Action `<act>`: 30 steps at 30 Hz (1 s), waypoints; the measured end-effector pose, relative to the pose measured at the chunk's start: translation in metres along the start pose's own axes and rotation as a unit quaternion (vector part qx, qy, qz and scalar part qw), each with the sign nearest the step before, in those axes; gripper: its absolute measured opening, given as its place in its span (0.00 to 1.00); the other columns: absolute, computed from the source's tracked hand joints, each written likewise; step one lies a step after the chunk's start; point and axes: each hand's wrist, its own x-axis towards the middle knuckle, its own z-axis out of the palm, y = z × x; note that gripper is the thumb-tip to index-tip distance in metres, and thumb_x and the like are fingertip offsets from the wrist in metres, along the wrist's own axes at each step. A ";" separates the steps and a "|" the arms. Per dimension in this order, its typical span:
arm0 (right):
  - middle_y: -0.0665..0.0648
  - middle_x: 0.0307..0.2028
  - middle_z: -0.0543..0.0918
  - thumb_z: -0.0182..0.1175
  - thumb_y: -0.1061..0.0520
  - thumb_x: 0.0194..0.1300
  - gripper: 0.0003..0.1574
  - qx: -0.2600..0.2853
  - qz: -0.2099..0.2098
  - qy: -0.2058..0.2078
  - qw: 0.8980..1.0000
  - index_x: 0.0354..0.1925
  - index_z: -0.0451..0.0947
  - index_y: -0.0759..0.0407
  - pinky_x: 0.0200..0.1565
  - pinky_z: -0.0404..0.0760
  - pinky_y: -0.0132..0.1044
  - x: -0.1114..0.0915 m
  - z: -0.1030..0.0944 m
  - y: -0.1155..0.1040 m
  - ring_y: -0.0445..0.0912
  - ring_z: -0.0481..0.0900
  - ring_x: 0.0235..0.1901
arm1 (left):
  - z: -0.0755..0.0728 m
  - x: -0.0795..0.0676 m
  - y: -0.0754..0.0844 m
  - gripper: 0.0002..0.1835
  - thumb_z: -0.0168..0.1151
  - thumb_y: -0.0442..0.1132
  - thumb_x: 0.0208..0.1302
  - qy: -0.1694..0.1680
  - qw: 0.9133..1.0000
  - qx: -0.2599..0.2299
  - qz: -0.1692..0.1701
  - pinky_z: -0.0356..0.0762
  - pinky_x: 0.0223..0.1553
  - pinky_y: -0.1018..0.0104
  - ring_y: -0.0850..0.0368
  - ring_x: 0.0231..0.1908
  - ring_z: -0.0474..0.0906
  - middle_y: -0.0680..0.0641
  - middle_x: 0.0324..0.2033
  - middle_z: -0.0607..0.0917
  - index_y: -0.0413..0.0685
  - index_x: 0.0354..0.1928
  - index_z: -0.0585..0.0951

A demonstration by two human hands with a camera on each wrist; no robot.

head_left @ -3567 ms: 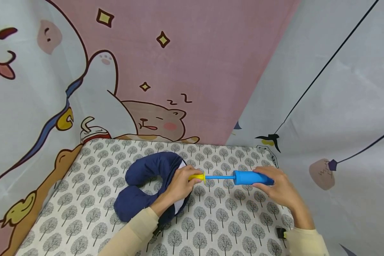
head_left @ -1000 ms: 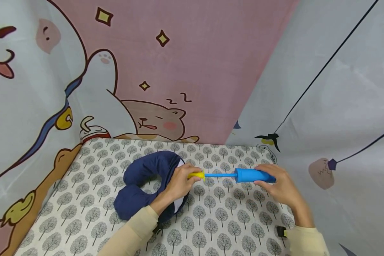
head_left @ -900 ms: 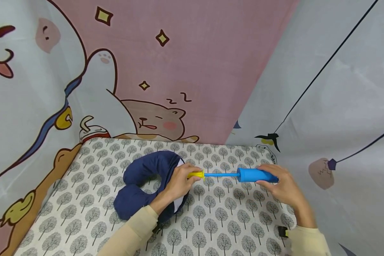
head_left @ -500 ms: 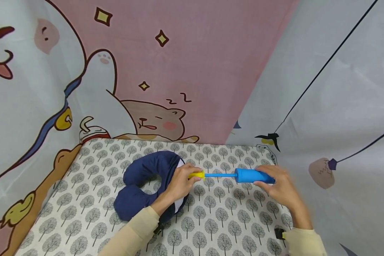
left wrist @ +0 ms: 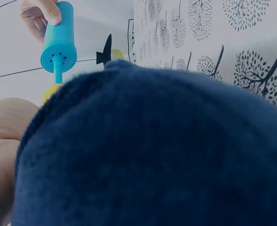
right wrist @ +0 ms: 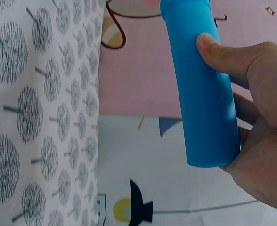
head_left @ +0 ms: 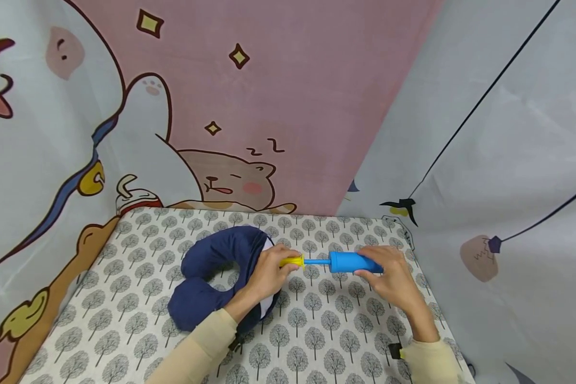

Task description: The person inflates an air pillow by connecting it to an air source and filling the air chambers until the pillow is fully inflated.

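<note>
A blue hand air pump [head_left: 352, 262] lies level between my two hands, its thin rod partly drawn out of the barrel. My left hand [head_left: 268, 269] grips the yellow end piece [head_left: 293, 261] beside a navy U-shaped neck pillow [head_left: 192, 306]. Whether that piece joins the pillow is hidden by the hand. My right hand [head_left: 389, 272] holds the barrel's far end, thumb along one side, as the right wrist view shows the barrel [right wrist: 202, 94]. In the left wrist view, the pillow [left wrist: 143, 155] fills most of the picture, and holes show in the barrel's end [left wrist: 58, 54].
A white tree-print cloth [head_left: 312, 341] covers the table. Behind it hangs a pink and white cartoon backdrop [head_left: 317, 106]. By the right sleeve [head_left: 429, 360] is a small black item [head_left: 396, 350]; a dark strap end [head_left: 235, 342] shows below the pillow.
My right hand slides the barrel left towards the yellow piece, so less rod shows. Earlier the barrel shifted slightly right and back. My left hand and the pillow stay nearly in place.
</note>
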 end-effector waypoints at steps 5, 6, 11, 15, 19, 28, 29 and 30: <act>0.64 0.51 0.96 0.90 0.65 0.47 0.33 -0.008 -0.024 0.008 1.000 0.53 0.92 0.65 0.58 0.79 0.64 0.009 0.012 -0.013 0.65 0.92 0.52 | 0.000 0.000 0.001 0.15 0.77 0.31 0.71 0.005 1.000 -0.003 -0.001 0.89 0.47 0.62 0.49 0.45 0.91 0.43 0.46 0.92 0.42 0.58 0.93; 0.64 0.51 0.96 0.90 0.64 0.47 0.33 -0.011 -0.026 0.010 1.000 0.53 0.92 0.64 0.58 0.79 0.64 0.011 0.014 -0.016 0.65 0.92 0.52 | 0.000 0.000 0.001 0.15 0.77 0.31 0.71 0.006 1.000 -0.003 -0.001 0.89 0.47 0.62 0.49 0.45 0.91 0.43 0.46 0.92 0.41 0.58 0.93; 0.65 0.52 0.95 0.91 0.61 0.47 0.33 -0.030 -0.024 0.015 0.999 0.53 0.93 0.64 0.58 0.75 0.63 0.015 0.025 -0.029 0.65 0.90 0.53 | 0.001 0.001 0.001 0.15 0.77 0.31 0.71 0.010 1.000 -0.002 -0.006 0.90 0.47 0.61 0.48 0.45 0.91 0.42 0.46 0.92 0.41 0.57 0.93; 0.66 0.53 0.95 0.91 0.61 0.47 0.34 -0.037 -0.022 0.016 0.999 0.54 0.93 0.64 0.62 0.75 0.66 0.018 0.034 -0.037 0.66 0.89 0.55 | 0.002 0.001 -0.002 0.14 0.77 0.32 0.71 0.014 1.000 -0.001 0.002 0.89 0.47 0.61 0.49 0.45 0.90 0.42 0.46 0.92 0.41 0.57 0.93; 0.66 0.53 0.95 0.92 0.60 0.47 0.34 -0.046 -0.026 0.015 0.999 0.54 0.93 0.63 0.63 0.76 0.68 0.020 0.040 -0.042 0.66 0.90 0.55 | 0.004 0.000 -0.007 0.14 0.78 0.31 0.70 0.029 0.999 0.003 0.033 0.87 0.44 0.63 0.50 0.43 0.89 0.42 0.44 0.92 0.39 0.56 0.93; 0.63 0.56 0.95 0.90 0.58 0.52 0.34 -0.015 0.001 -0.018 1.000 0.57 0.92 0.61 0.64 0.76 0.67 0.018 0.028 -0.035 0.64 0.90 0.57 | 0.002 0.001 -0.001 0.14 0.77 0.32 0.72 0.011 1.000 0.000 0.028 0.88 0.45 0.63 0.50 0.43 0.89 0.42 0.45 0.91 0.40 0.56 0.93; 0.63 0.56 0.95 0.90 0.58 0.52 0.34 -0.012 0.003 -0.019 1.000 0.57 0.92 0.61 0.64 0.76 0.68 0.017 0.025 -0.032 0.64 0.90 0.58 | 0.001 0.001 0.000 0.13 0.77 0.32 0.72 0.006 1.000 0.002 0.021 0.88 0.46 0.62 0.50 0.43 0.90 0.42 0.45 0.91 0.41 0.57 0.93; 0.62 0.56 0.95 0.90 0.59 0.52 0.33 -0.009 0.003 -0.021 1.000 0.57 0.92 0.60 0.64 0.76 0.69 0.017 0.023 -0.028 0.64 0.90 0.58 | 0.001 0.002 0.001 0.13 0.77 0.32 0.72 0.003 1.000 0.002 0.017 0.89 0.46 0.62 0.50 0.44 0.90 0.42 0.45 0.91 0.41 0.57 0.93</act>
